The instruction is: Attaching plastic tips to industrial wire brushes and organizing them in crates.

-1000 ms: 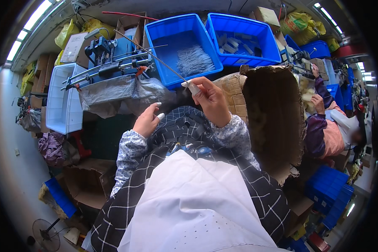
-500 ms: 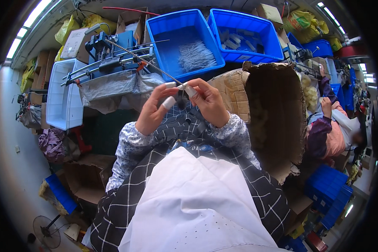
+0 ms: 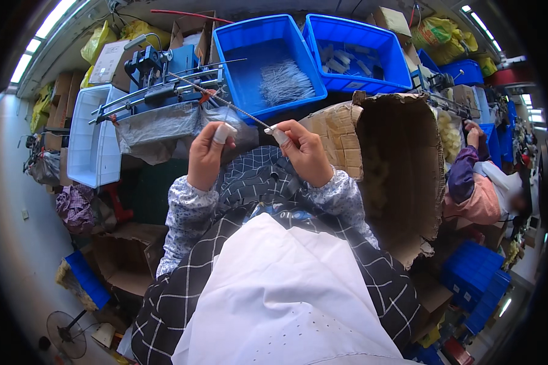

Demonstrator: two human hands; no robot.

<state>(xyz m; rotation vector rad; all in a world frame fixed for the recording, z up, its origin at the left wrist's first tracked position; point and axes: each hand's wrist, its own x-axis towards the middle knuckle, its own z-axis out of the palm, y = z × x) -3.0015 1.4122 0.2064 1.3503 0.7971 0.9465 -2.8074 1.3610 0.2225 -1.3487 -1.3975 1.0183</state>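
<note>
At the centre of the frame, slightly above the middle, the right hand [image 3: 304, 152] pinches the near end of a thin twisted rod [image 3: 225, 103] between thumb and taped fingertips [image 3: 279, 135]; the rod runs from there up and to the left, across the grey machine [image 3: 158, 79] in the upper left. The left hand [image 3: 206, 155] is raised just left of it, curled into a loose fist with a white-taped finger at the top; whether it touches the rod cannot be told, and it seems to hold nothing else. Both forearms wear floral sleeves [image 3: 179, 213] and rise from the lower middle of the frame, above a checked garment [image 3: 176, 298] and a white cloth [image 3: 280, 298] that fills the bottom centre. A sheet of grey plastic [image 3: 158, 131] hangs from the machine, just left of the left hand. Behind the hands, at upper centre, a blue bin [image 3: 249, 36] holds a bundle of thin pale wires [image 3: 285, 82]; a second blue bin [image 3: 377, 42] to its right holds small pale pieces. A white crate [image 3: 85, 146] sits at the left edge of the machine. A large open cardboard box [image 3: 402, 176] stands right of the right hand, its inside dark. At the far right another person [image 3: 481, 194] in a pink and purple top bends over work, well apart from the hands.
</note>
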